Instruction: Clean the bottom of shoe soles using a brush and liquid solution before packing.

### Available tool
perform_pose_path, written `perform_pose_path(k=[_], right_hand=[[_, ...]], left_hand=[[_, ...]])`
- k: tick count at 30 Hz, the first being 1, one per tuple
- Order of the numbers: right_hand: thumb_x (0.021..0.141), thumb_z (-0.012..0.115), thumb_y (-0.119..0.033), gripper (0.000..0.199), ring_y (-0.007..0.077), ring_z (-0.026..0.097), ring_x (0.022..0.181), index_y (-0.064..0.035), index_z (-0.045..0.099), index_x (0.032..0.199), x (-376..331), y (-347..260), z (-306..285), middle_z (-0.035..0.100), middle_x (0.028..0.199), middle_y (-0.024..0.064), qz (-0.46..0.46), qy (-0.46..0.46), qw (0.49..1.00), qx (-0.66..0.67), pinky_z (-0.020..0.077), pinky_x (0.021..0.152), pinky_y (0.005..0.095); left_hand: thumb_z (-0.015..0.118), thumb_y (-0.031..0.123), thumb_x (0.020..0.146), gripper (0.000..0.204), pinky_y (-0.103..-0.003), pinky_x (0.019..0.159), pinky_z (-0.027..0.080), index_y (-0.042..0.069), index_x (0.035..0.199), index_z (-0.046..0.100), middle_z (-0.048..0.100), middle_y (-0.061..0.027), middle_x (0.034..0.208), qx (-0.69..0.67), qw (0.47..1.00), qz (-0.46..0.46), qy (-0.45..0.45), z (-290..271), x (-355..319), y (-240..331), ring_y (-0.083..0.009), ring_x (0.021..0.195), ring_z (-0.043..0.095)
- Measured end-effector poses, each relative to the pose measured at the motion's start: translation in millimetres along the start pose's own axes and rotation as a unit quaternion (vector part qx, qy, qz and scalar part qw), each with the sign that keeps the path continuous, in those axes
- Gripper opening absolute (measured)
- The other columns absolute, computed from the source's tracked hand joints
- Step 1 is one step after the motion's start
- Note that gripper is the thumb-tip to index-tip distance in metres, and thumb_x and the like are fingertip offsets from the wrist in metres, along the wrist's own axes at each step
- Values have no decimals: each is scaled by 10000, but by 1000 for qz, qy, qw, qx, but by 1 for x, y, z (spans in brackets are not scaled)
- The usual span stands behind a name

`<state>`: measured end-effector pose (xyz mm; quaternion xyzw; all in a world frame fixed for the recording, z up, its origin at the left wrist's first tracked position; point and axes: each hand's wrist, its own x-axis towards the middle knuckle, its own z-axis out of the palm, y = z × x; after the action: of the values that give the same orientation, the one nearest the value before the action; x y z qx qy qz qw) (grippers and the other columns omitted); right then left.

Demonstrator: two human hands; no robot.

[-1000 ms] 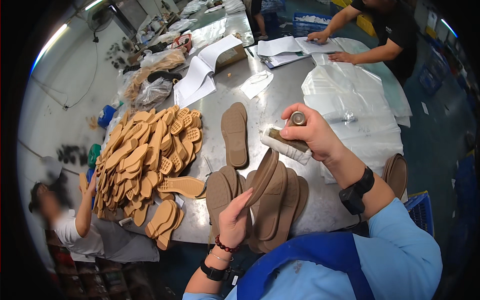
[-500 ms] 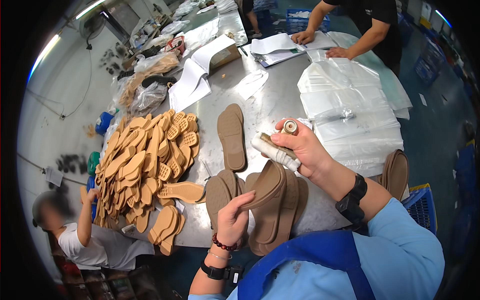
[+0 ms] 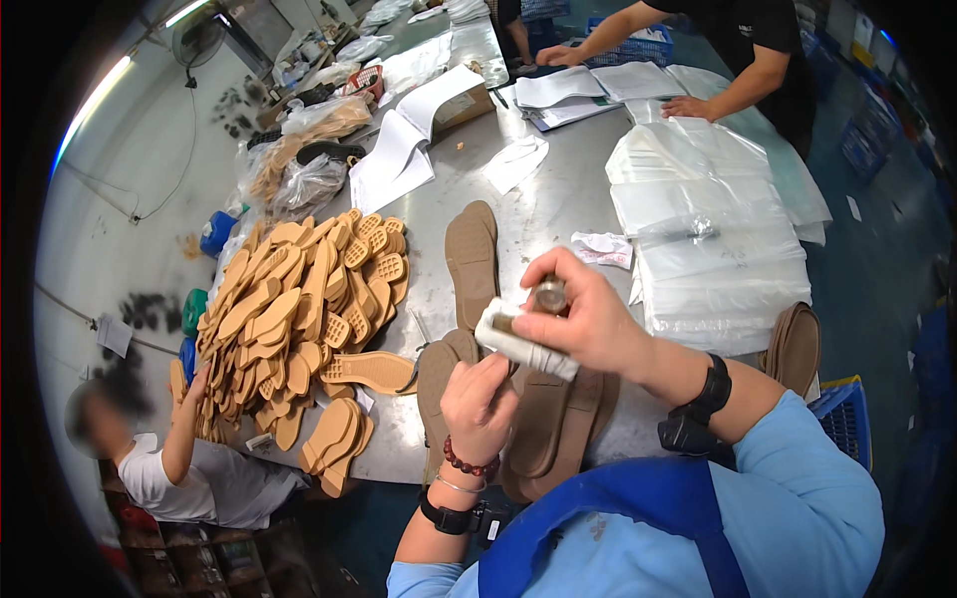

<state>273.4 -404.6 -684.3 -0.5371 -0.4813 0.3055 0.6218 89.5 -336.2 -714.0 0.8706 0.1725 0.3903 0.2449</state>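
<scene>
My right hand grips a cloth-wrapped tool, with a white cloth-bound pad and a round metal end beside the thumb. Below the pad is my left hand, its fingers bent together and the fingertips close against the cloth; whatever they hold is hidden. Under both hands lie overlapping brown shoe soles near the table's front edge, partly covered by my hands. Another brown sole lies further off on the metal table, its near end reaching the others.
A heap of tan soles covers the table's left side, with a seated person beyond it. Stacked clear plastic bags lie at right, near more brown soles and a blue crate. A co-worker's hands rest at the far side.
My right hand has moved left and down with the tool. My left hand has left the raised sole edge and curled its fingers near the pad. The co-worker's one hand has shifted left.
</scene>
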Motion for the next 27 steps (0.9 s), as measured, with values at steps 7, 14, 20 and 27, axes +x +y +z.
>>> perform_pose_path(k=[7,14,20,27], right_hand=[[793,722,-39,305,77,581,680,-39,506,1008,15,18,-22,589,798,34,174,-25,952,252,476,574,220],[796,704,-21,319,71,563,696,-46,523,1057,6,37,-18,561,779,7,182,1,967,178,471,597,219],[798,725,-88,381,71,556,719,-55,489,1096,-4,-38,-15,564,865,30,77,28,955,285,468,624,222],[814,703,-49,309,38,533,687,-63,505,1052,10,21,-25,578,789,-7,119,-4,977,179,443,612,198]], left_hand=[[622,-120,633,414,-279,597,412,49,1008,668,708,-86,1021,0,994,108,7,-13,4,2,-185,632,551],[616,-115,653,391,-280,587,395,38,1009,669,712,-102,982,-60,994,88,9,-31,14,13,-179,617,539],[612,-104,655,370,-292,574,390,33,991,682,707,-95,969,38,993,95,-51,-36,28,17,-211,630,568],[603,-114,675,347,-280,585,412,15,988,677,701,-120,918,-46,999,29,6,-33,22,20,-187,602,550]])
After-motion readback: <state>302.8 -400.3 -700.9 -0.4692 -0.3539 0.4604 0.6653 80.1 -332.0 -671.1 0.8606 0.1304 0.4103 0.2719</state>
